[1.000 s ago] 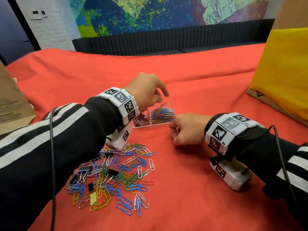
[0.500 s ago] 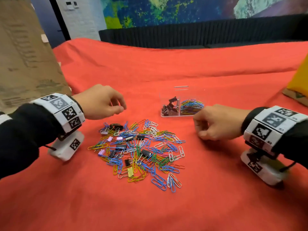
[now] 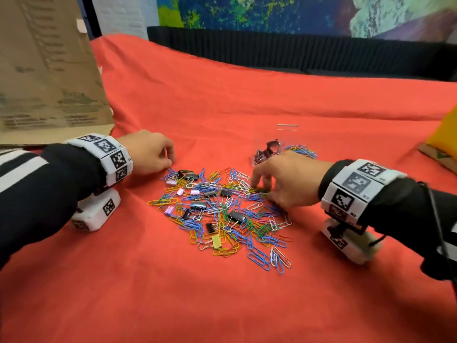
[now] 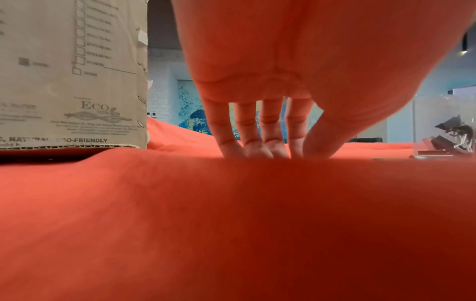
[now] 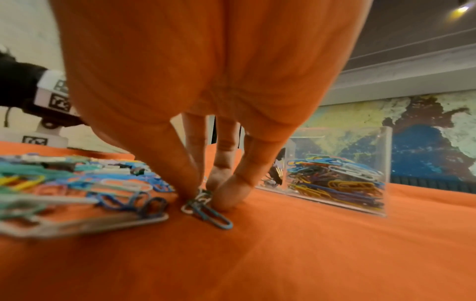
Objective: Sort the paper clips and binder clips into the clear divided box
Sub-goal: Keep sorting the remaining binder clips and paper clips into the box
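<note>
Red cloth (image 3: 222, 305) over the bench, bearing one loose heap of mixed clips. Paper clips (image 3: 230, 214), coloured and plain wire, lie flat with no common long axis; binder clips (image 3: 198, 204), black and lilac, sit scattered among them. Clear divided box (image 3: 286, 134) stands just beyond the heap, on its far right: binder clips in the left cell, paper clips in the right. Right hand (image 3: 284, 184), the nearer to the box, presses fingertips (image 5: 229, 183) down at the heap's right edge, pinching a small cluster of paper clips against the cloth. Left hand (image 3: 148, 154) rests at the heap's left edge, fingers curled toward the cloth; whether it pinches anything cannot be told. Against half a second earlier: right hand has moved from beside the box onto the heap; left hand has dropped closer to it.
</note>
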### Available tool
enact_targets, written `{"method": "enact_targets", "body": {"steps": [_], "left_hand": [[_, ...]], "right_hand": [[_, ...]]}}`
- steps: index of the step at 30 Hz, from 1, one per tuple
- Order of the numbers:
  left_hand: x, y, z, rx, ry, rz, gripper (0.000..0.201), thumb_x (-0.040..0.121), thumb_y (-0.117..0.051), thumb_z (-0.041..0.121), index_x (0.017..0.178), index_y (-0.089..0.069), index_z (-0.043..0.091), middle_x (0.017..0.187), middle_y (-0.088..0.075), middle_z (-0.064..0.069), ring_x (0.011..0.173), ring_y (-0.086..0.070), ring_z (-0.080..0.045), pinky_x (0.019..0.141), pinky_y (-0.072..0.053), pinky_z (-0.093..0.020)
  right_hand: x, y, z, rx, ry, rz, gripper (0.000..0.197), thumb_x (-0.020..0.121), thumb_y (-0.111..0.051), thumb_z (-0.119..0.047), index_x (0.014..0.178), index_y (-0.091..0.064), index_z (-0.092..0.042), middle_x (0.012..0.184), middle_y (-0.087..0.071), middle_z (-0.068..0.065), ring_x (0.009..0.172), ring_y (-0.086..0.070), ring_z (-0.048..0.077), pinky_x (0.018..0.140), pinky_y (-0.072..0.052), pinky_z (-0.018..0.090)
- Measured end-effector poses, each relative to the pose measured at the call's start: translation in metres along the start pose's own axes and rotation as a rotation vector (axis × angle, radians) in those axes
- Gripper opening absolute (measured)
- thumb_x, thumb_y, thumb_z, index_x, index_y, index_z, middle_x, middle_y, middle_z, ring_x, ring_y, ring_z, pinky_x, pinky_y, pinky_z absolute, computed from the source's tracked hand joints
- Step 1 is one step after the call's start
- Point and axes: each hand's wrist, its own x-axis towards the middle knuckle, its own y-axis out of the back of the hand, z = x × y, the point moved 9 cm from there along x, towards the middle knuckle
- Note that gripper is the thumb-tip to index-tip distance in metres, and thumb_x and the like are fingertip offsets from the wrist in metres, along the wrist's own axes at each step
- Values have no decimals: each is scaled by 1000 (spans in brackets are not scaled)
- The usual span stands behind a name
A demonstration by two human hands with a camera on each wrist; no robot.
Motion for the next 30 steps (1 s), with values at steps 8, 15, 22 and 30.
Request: {"method": "enact_targets", "body": {"steps": [8, 15, 22, 30], "left_hand": [[1, -1, 5, 33, -32, 17, 7, 85, -58, 29, 79, -57, 26, 69, -55, 12, 74, -52, -19, 72, -42, -25], [6, -6, 1, 47, -56, -7, 10, 85, -56, 31, 79, -58, 23, 74, -60, 9, 77, -57, -22, 76, -47, -27], [5, -6, -1, 37, -44, -14, 13, 86, -56, 32, 76, -55, 25, 74, -61, 10, 76, -56, -20, 72, -43, -26], [3, -4, -1, 64, -30, -6, 14, 87, -53, 33, 77, -56, 24, 74, -60, 10, 76, -57, -20, 71, -43, -26]], "right_hand": [[2, 1, 13, 26, -62, -53, 18, 69, -68, -19, 63, -58, -33, 70, -66, -11, 72, -62, 11, 72, -53, 27], [-11, 50, 54, 192, -167, -24, 15, 73, -69, -7, 74, -72, -22, 64, -74, -2, 61, -71, 8, 67, -57, 27], [1, 94, 121, 194, -369, 191, 8, 76, -73, -11, 76, -74, -19, 63, -74, -3, 60, -73, 7, 71, -55, 24], [23, 87, 126, -46, -379, 197, 10, 71, -77, -15, 76, -75, -24, 60, -70, -9, 66, -67, 11, 72, -56, 28]]}}
